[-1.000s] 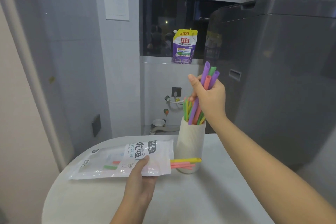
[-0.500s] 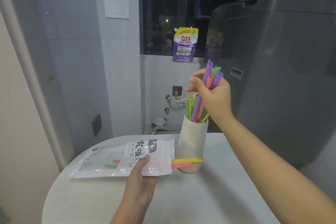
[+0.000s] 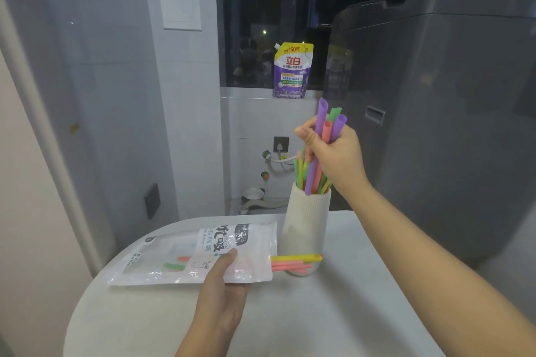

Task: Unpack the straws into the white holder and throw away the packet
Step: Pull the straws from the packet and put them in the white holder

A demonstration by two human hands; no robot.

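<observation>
Head view, right hand gripping glossy tubular straws, ribbed cylindrical holder

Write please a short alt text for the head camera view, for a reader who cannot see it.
A right hand lowers a bunch of coloured straws into a ribbed white holder on a round table. The left hand holds the straw packet, with several straws sticking out.

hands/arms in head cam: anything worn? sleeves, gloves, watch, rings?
Nothing worn, as far as the view shows. The left hand and right hand are bare, with no gloves, rings or watch. Both forearms are bare to the frame edge, no sleeves; short, unpainted thumbnails.
</observation>
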